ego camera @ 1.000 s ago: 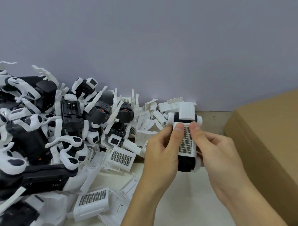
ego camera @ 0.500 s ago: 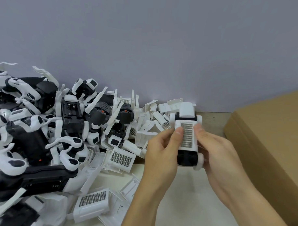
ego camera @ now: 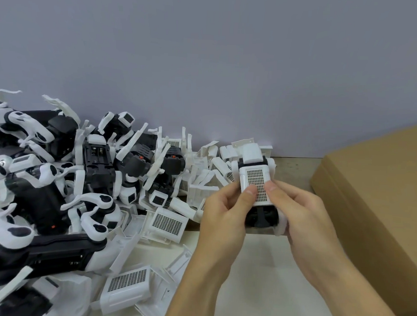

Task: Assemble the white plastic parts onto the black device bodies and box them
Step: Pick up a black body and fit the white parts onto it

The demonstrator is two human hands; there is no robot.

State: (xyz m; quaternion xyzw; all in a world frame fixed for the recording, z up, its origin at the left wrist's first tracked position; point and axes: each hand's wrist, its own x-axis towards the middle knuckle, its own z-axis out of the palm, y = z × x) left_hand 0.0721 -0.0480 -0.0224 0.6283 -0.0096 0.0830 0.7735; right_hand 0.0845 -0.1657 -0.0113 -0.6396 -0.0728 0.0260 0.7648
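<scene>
Since a second ago, the white grille cover (ego camera: 255, 185) has been seated further up along the black device body (ego camera: 262, 215), so that more of the body's black lower end is exposed below it. The left thumb (ego camera: 248, 196) has been slid down onto the cover's lower half, and the right thumb (ego camera: 274, 187) has been brought down beside it. The assembly has been raised slightly.

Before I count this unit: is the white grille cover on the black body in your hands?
On: the white grille cover lies on the black body, both thumbs pressing it. Whether it is clipped in, cannot tell.
</scene>
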